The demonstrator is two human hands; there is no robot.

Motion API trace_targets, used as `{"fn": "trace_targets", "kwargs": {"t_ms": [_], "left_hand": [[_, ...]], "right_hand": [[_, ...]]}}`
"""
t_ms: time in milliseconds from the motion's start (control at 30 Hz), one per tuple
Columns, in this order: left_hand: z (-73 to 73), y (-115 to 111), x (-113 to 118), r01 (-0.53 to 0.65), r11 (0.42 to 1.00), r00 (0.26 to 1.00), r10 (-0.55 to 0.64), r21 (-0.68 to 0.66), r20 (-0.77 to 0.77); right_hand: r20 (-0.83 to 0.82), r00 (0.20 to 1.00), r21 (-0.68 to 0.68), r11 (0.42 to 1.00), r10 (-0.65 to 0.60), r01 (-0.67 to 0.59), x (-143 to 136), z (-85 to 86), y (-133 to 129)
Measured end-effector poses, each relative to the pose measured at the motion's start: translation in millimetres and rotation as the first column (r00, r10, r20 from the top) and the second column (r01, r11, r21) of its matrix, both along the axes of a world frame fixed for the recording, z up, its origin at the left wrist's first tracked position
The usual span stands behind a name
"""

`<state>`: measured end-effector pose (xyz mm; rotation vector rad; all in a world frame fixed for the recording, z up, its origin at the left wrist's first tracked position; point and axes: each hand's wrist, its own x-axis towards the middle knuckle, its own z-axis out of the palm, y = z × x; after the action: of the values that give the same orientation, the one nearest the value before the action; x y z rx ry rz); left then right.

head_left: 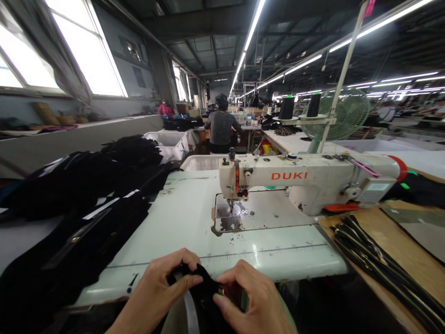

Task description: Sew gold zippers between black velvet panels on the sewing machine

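Observation:
At the front edge of the sewing table, a piece of black cloth (204,284) is held between both hands. My left hand (167,285) pinches it with thumb and forefinger; a white strip (190,311) hangs below those fingers. My right hand (252,294) grips the other side, its thumb and forefinger at a small gold-coloured metal part (221,291), perhaps a zipper slider. The lower part of the cloth runs out of view. Beyond the hands stands a white DUKI sewing machine (264,174), its needle area (231,206) with no cloth under it.
Black cloth pieces (114,213) are heaped along the left. Black zippers with gold teeth (375,260) lie on a brown board (413,222) at right. A printed ruler (260,253) runs along the table's front. White bins (170,141) and a seated person (222,125) are ahead.

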<state>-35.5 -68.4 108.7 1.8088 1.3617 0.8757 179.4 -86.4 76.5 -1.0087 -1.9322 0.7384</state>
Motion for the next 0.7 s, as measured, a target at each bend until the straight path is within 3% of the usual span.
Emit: {"fn": "trace_targets", "kwargs": {"t_ms": [100,200,300,367,433,533,600,700], "left_hand": [[4.7,0,1,0.040,0.993,0.997,-0.048,0.113,0.066],[12.8,6,1,0.163,0.974,0.972,-0.186,0.158,0.141],[19.1,13,3,0.211,0.956,0.953,-0.248,0.204,0.176],[21.4,16,6,0.203,0.951,0.956,-0.244,0.232,0.165],[23.4,15,11,0.190,0.951,0.964,-0.228,0.245,0.137],[27.4,7,16,0.135,0.960,0.980,-0.166,0.245,0.109],[30.1,0,17,0.086,0.965,0.988,-0.115,0.247,0.105],[30.8,-9,18,0.056,0.951,0.994,-0.083,0.305,0.075]], "right_hand": [[-0.092,0.995,-0.090,0.995,0.040,-0.049,2,6.7,1],[-0.294,0.950,-0.212,0.962,0.104,-0.171,6,14.9,11],[-0.345,0.918,-0.191,0.943,0.197,-0.274,7,21.3,32],[-0.323,0.879,-0.154,0.897,0.350,-0.414,2,22.6,46],[-0.394,0.781,-0.167,0.798,0.485,-0.579,-3,21.1,56],[-0.565,0.644,-0.224,0.655,0.516,-0.722,-9,17.5,59],[-0.621,0.606,-0.212,0.637,0.497,-0.741,-9,17.4,54],[-0.628,0.594,-0.146,0.674,0.502,-0.724,-8,20.5,46]]}}
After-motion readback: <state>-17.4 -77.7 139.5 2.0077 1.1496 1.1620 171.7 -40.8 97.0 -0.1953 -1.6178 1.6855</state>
